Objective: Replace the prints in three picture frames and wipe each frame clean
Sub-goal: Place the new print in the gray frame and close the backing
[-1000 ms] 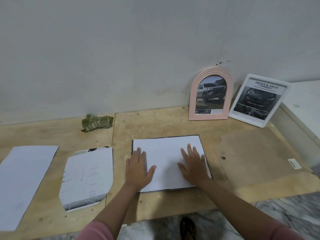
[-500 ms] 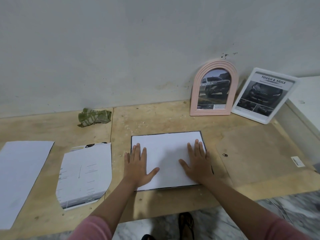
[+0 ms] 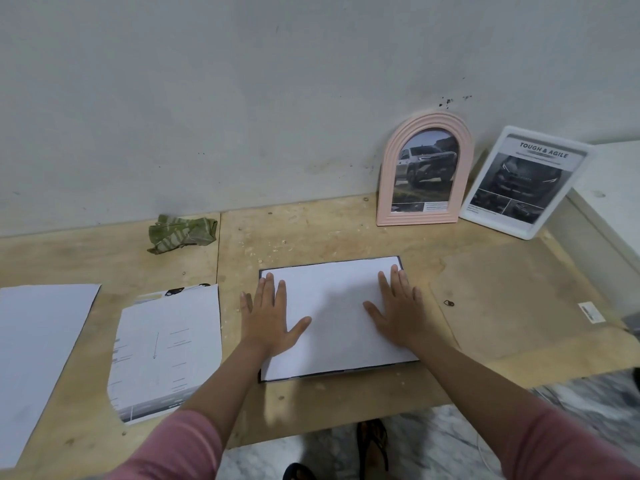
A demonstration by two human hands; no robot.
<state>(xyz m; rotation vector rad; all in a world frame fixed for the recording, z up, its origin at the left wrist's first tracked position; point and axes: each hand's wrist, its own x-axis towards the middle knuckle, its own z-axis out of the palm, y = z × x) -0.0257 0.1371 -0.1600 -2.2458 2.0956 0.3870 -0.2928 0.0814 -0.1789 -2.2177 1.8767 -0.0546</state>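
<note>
A dark sandal (image 3: 372,445) rests on the marble floor (image 3: 433,441) below.

Both hands lie flat, palms down, on a white sheet (image 3: 332,317) that rests face-down in a dark-edged frame (image 3: 341,372) on the plywood tabletop (image 3: 311,230). The left hand (image 3: 268,315) covers the sheet's left edge; the right hand (image 3: 398,311) covers its right part, fingers (image 3: 394,277) spread and extended. To the left lie an arch-cut print (image 3: 166,351) (blank side up) and another white sheet (image 3: 38,358). A crumpled green cloth (image 3: 181,232) sits near the wall. A pink arched frame (image 3: 424,171) and a white frame (image 3: 523,183) lean against the wall, each holding a vehicle print. A brown backing board (image 3: 516,299) lies right of the hands.
</note>
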